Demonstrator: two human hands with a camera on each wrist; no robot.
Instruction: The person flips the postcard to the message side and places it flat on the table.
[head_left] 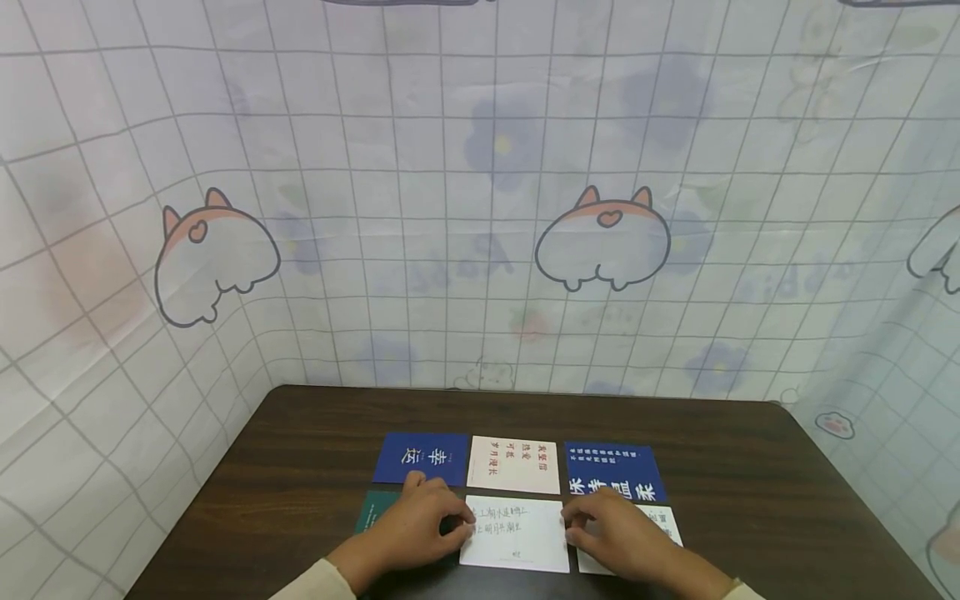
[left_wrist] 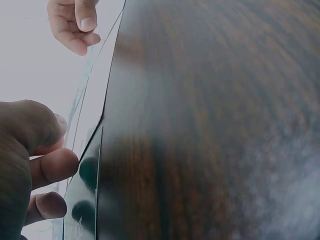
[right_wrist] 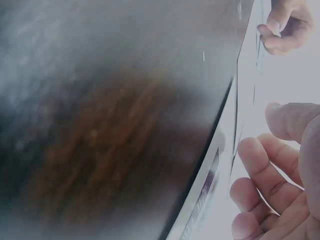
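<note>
Sitting far left on the dark brown wood-grain counter (head_left: 232, 508): a blue rectangular card with gold and white characters (head_left: 457, 458), back row; in front of it, a dark green rectangular card (head_left: 373, 507), mostly hidden by the left hand (head_left: 420, 523). Left fingers loosely bent, thumb near the index, nothing plainly gripped; tips at the left edge of a white rectangular card with grey handwriting-like lines (head_left: 517, 542), contact unclear. Middle column: cream rectangular card with reddish-brown characters (head_left: 513, 465) behind, handwritten card in front, lying flat between the hands. Right column: blue rectangular card with white characters (head_left: 611, 471) behind, white rectangular card with dark print (head_left: 663, 521) in front, partly under the right hand (head_left: 622, 533). Right fingers relaxed, slightly curved, thumb slightly apart, no hold on anything; tips by the handwritten card's right edge, touching or just off it, can't tell.

Placement: two rows of three, narrow gaps, roughly squared up, likely so every face shows and none overlaps. Hands flank the handwritten card, probably to true up its sides with its neighbours. Relative to fingers: handwritten card between both sets of tips; green card under left fingers, dark-print card under right.
</note>
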